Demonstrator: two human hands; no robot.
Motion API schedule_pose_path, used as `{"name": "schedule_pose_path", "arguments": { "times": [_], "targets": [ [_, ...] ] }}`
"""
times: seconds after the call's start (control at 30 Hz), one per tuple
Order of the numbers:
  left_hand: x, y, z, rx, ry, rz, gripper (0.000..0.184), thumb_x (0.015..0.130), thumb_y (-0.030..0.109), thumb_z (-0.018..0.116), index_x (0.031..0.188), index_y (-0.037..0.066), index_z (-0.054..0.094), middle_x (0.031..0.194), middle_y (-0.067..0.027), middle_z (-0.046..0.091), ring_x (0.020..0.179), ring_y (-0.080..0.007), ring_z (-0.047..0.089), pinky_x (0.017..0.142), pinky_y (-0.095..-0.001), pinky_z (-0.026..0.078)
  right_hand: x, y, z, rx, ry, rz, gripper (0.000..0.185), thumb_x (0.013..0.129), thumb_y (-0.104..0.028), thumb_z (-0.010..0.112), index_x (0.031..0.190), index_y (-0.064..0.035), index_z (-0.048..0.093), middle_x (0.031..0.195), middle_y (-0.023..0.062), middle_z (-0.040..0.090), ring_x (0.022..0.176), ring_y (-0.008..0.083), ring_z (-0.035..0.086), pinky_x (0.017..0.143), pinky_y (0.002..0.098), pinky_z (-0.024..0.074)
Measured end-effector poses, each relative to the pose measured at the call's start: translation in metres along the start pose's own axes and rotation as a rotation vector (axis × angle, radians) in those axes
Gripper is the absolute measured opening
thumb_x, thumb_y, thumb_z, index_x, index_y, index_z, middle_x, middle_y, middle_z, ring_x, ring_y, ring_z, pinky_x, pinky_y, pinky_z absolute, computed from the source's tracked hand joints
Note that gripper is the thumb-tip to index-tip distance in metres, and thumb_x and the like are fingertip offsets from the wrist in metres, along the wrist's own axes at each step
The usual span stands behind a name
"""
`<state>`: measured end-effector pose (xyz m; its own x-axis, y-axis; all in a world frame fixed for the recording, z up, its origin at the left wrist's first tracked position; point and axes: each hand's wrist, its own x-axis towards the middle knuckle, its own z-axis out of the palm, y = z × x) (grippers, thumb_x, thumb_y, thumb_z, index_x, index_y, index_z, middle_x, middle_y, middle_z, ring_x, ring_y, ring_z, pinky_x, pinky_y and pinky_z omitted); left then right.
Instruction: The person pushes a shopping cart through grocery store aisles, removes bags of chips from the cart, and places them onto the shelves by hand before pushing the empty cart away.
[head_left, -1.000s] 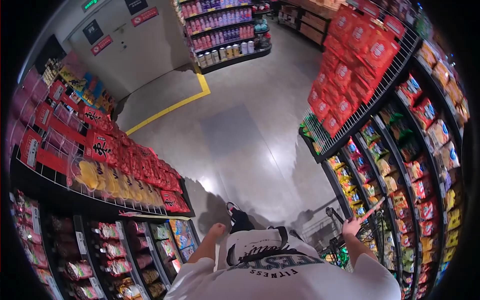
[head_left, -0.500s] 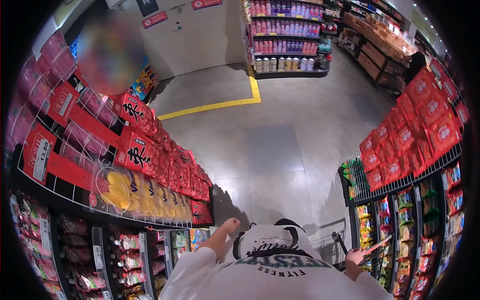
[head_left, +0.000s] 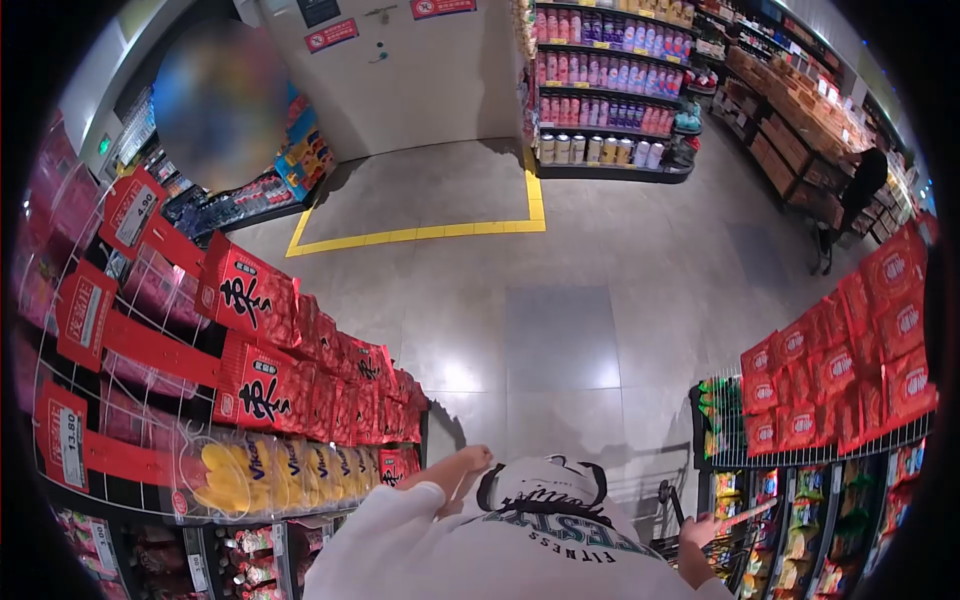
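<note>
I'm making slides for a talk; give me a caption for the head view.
Store aisle between red packets, right hand on a cart handle, left hand off it.

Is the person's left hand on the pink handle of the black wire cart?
No, the left hand is well to the left of the pink handle, and only the right hand is on it.

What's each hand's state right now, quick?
Left hand: closed, fingers curled, nothing visible in it.
Right hand: closed on the long pinkish-red bar at the black wire shopping cart.
</note>
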<state>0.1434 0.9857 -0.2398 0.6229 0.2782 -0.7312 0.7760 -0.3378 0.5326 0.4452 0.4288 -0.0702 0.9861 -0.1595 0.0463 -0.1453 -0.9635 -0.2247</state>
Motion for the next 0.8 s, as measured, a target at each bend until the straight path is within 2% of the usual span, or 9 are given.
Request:
{"name": "schedule_pose_path", "arguments": {
  "times": [0.17,0.23,0.3,0.4,0.47,0.57,0.67,0.7,0.8],
  "targets": [
    [0.063,0.048,-0.091,-0.104,0.140,-0.061,0.030,0.093,0.030,0.056,0.110,0.011,0.072,0.104,-0.0148,0.074,0.087,-0.0242,0.072,0.079,-0.0374,0.057,0.037,-0.054,0.007,0.031,0.030,0.039,0.029,0.065,-0.011,0.077,0.088,-0.0096,0.059,0.105,0.0188,0.057,0.093,0.0453,0.061,0.083,0.0526,0.0497],
    [0.094,0.047,-0.106,-0.011,0.144,-0.013,0.034,0.093,0.034,0.056,0.113,0.011,0.071,0.109,-0.0158,0.073,0.093,-0.0275,0.071,0.085,-0.0383,0.056,0.049,-0.065,0.018,0.049,0.048,0.024,0.028,0.066,-0.012,0.077,0.089,-0.0093,0.061,0.106,0.0173,0.057,0.100,0.0417,0.060,0.087,0.0505,0.0493],
    [0.106,0.063,-0.117,0.180,0.080,0.055,0.039,0.094,0.039,0.056,0.114,0.009,0.071,0.111,-0.0190,0.071,0.108,-0.0357,0.066,0.095,-0.0447,0.051,0.056,-0.088,0.020,0.067,0.054,0.054,0.025,0.068,-0.012,0.074,0.090,-0.0074,0.063,0.108,0.0144,0.058,0.105,0.0381,0.058,0.091,0.0476,0.0474],
    [0.164,0.060,-0.121,0.308,0.020,0.142,0.040,0.095,0.043,0.054,0.117,0.014,0.071,0.118,-0.0179,0.070,0.111,-0.0348,0.066,0.097,-0.0430,0.050,0.061,-0.128,0.016,0.122,0.078,0.109,0.019,0.071,-0.009,0.068,0.088,-0.0076,0.060,0.112,0.0129,0.056,0.105,0.0379,0.056,0.093,0.0474,0.0453],
    [0.178,0.093,-0.145,0.250,0.043,0.048,0.040,0.094,0.042,0.056,0.117,0.013,0.071,0.117,-0.0185,0.070,0.110,-0.0341,0.066,0.095,-0.0414,0.051,0.063,-0.141,0.026,0.111,0.112,0.069,0.020,0.072,-0.007,0.065,0.091,-0.0074,0.061,0.111,0.0124,0.056,0.102,0.0402,0.055,0.089,0.0479,0.0472],
    [0.211,0.145,-0.204,0.558,-0.206,0.228,0.040,0.090,0.038,0.059,0.117,0.011,0.071,0.120,-0.0190,0.069,0.112,-0.0360,0.065,0.098,-0.0424,0.050,0.064,-0.167,0.032,0.101,0.114,0.118,0.026,0.070,-0.007,0.068,0.095,-0.0086,0.062,0.112,0.0125,0.056,0.107,0.0394,0.053,0.090,0.0471,0.0460],
    [0.262,0.181,-0.259,0.770,-0.494,0.227,0.038,0.088,0.038,0.061,0.110,0.008,0.072,0.112,-0.0172,0.072,0.106,-0.0334,0.068,0.092,-0.0425,0.053,0.053,-0.205,0.025,0.135,0.095,0.153,0.030,0.070,-0.005,0.067,0.099,-0.0093,0.061,0.118,0.0116,0.056,0.107,0.0396,0.053,0.090,0.0466,0.0467],
    [0.308,0.171,-0.278,0.809,-0.629,0.489,0.035,0.088,0.038,0.061,0.099,0.007,0.073,0.098,-0.0150,0.074,0.094,-0.0286,0.070,0.082,-0.0424,0.054,0.049,-0.214,0.024,0.107,0.079,0.156,0.032,0.070,-0.004,0.065,0.101,-0.0087,0.060,0.121,0.0114,0.055,0.107,0.0397,0.053,0.092,0.0465,0.0471],
    [0.341,0.222,-0.299,0.547,-0.323,0.211,0.032,0.090,0.035,0.059,0.094,0.006,0.072,0.088,-0.0112,0.073,0.082,-0.0235,0.069,0.075,-0.0417,0.053,0.036,-0.232,0.029,0.156,0.121,0.109,0.034,0.073,-0.003,0.062,0.106,-0.0079,0.059,0.128,0.0135,0.054,0.109,0.0415,0.053,0.096,0.0485,0.0466]
  ]
}}
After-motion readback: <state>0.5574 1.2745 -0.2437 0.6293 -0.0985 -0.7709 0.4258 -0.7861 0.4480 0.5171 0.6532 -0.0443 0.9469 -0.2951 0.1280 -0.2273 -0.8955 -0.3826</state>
